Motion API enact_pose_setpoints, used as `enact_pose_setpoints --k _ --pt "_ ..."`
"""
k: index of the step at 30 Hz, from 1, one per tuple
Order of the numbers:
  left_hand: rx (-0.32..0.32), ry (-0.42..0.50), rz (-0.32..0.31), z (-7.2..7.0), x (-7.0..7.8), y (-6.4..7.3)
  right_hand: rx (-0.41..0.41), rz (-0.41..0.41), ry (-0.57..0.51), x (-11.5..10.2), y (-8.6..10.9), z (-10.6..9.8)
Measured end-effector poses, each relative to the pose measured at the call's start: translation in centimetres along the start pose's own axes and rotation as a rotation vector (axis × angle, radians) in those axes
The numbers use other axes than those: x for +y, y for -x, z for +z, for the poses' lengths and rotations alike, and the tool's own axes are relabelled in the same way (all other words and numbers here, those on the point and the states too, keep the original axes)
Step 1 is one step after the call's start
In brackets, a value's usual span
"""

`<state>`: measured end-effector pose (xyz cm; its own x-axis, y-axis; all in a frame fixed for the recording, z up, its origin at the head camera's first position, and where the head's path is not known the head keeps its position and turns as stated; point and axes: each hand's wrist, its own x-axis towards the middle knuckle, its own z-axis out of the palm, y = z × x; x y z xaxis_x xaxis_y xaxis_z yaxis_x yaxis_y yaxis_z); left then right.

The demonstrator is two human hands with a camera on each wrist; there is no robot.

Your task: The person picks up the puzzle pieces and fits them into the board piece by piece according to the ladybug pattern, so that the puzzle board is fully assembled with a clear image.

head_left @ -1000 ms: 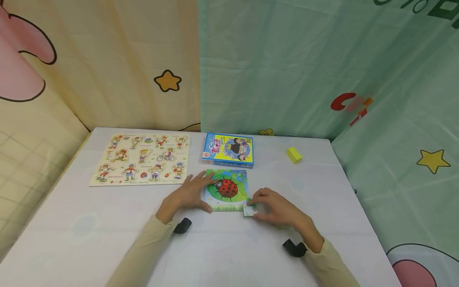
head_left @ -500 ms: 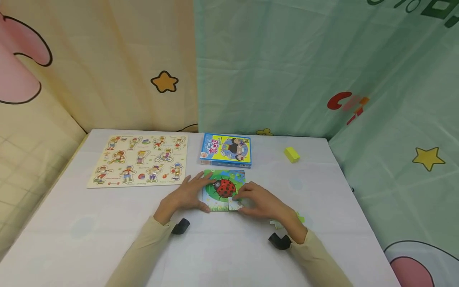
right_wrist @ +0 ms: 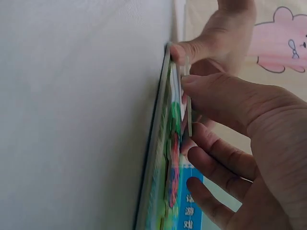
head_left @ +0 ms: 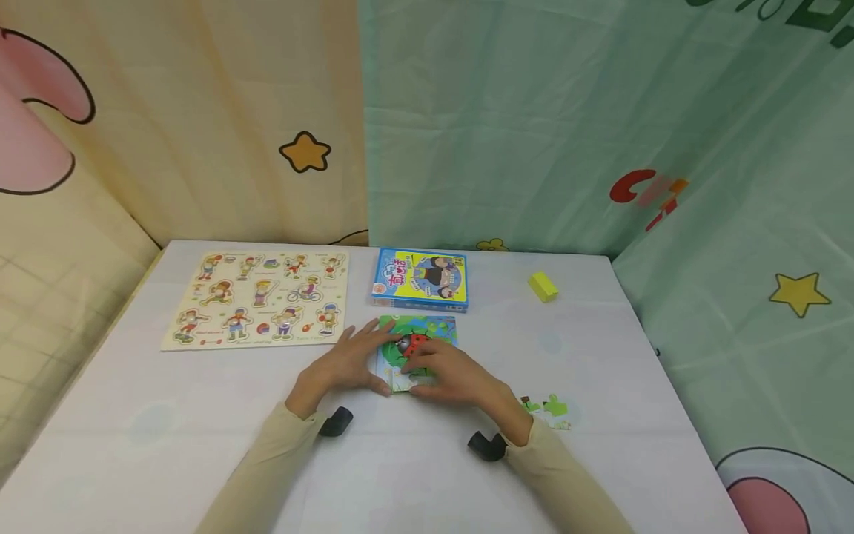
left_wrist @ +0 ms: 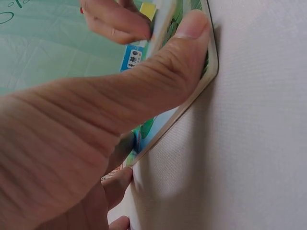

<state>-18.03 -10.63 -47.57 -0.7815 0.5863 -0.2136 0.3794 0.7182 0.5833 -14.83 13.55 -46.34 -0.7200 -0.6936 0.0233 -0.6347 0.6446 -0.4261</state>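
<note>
A square ladybug jigsaw board (head_left: pixel 440 325) lies on the white table. My left hand (head_left: pixel 350 362) rests at its left side with fingers spread. In the left wrist view the left thumb (left_wrist: pixel 189 52) presses on a corner of the board, and other fingertips lie along its edge. My right hand (head_left: pixel 454 374) is over the lower right part of the board. Seen from the right wrist, it pinches a thin puzzle piece (right_wrist: pixel 189 108) between thumb and fingers, edge-on just above the board. The hand mostly hides this piece in the head view.
Loose green and white puzzle pieces (head_left: pixel 555 406) lie right of the right forearm. Behind the ladybug board is a blue and yellow box (head_left: pixel 427 280). A board of sports figures (head_left: pixel 260 315) lies to the left, a yellow block (head_left: pixel 543 286) at the back right.
My right hand has moved left with the puzzle piece, from the board's lower right corner to over the board. Loose pieces once under the right arm now show. The left hand stays put.
</note>
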Motion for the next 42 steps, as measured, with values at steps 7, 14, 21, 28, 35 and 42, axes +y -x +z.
enact_pose_setpoints --k 7,14,21,28,35,42 --pt "0.01 0.008 0.008 -0.1 0.2 0.0 0.001 -0.007 0.05 -0.4 -1.1 0.5" --pt "0.007 0.005 0.014 -0.1 0.2 0.2 -0.02 0.018 0.084 -0.6 -1.6 0.7" --pt "0.0 0.003 0.015 -0.1 0.2 0.2 -0.038 0.03 0.09 -0.7 -1.8 0.8" --pt "-0.011 -0.003 0.024 -0.2 -0.1 0.1 -0.037 0.034 0.095 -0.8 -1.9 0.8" --pt "-0.009 0.019 0.046 -0.3 -0.4 0.2 -0.056 0.057 0.091 -0.9 -2.0 0.8" --pt "0.005 0.023 0.088 -0.3 -0.7 0.4 -0.041 0.016 0.116 -1.0 -2.2 0.7"
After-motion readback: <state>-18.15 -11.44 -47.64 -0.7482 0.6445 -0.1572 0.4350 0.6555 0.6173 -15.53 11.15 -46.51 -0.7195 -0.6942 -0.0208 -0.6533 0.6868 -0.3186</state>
